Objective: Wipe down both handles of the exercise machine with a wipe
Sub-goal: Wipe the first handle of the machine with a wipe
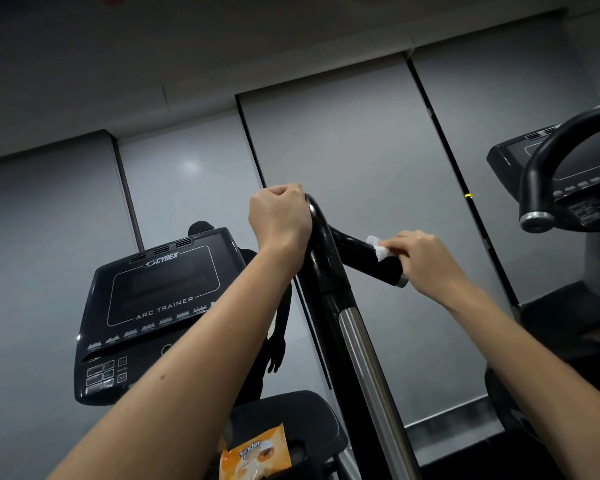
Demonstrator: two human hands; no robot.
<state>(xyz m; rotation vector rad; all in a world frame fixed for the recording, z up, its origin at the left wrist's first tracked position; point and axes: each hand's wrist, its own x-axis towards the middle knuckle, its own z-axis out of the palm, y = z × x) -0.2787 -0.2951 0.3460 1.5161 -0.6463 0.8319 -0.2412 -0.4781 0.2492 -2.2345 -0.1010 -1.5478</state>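
Down at the very bottom, an orange wipe packet point(255, 453) is lying on the machine's black tray point(321, 412), just left of the upright; two bare forearms are reaching up and away from the camera, one on each side of it; between them the steel post point(364, 358) is climbing at a slant and running into the black handle point(321, 244). Now to the hands: the left hand point(279, 216) is sitting right on the top bend of the handle, fingers curled tight around it in a closed fist, knuckles facing us; off the handle's right side a short side grip point(355, 242) is sticking out, ending in a metal cap; the right hand point(420, 256) is working there, fingers curled over the white wipe point(378, 249) and pinching it onto the upper face of that side grip, close to the capped end; a crumpled corner of the wipe is poking out past the fingertips toward the handle. Further back on the left, the console point(153, 306) is tilting toward us, dark screen, reading CYBEX and ARC TRAINER, buttons along its lower edge; over on the right a neighbouring machine point(548, 157) is showing its own looped black bar and console; behind it all, grey wall panels point(343, 150) split by dark seams are filling the background.
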